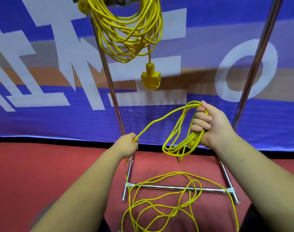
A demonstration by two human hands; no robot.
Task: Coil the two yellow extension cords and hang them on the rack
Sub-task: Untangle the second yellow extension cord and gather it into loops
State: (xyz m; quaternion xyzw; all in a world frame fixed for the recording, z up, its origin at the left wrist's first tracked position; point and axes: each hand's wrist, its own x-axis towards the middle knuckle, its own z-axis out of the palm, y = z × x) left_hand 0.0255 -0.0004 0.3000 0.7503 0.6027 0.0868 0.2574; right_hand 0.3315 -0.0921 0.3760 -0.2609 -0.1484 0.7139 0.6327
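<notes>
In the head view two yellow cords show: the coiled cord point(127, 30) hangs on the rack point(253, 69) overhead, while the second cord point(161, 205) sprawls on the floor point(42, 173) below both hands, the left hand point(127, 144), nearer that slack, pinching its upward strand and the right hand point(211, 124) fisted round perhaps four loops point(179, 144).

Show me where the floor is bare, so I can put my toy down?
Bare red carpet lies left of the rack's foot, below the blue banner. The middle is crowded: yellow cord sprawls loose over the bottom bar.
</notes>
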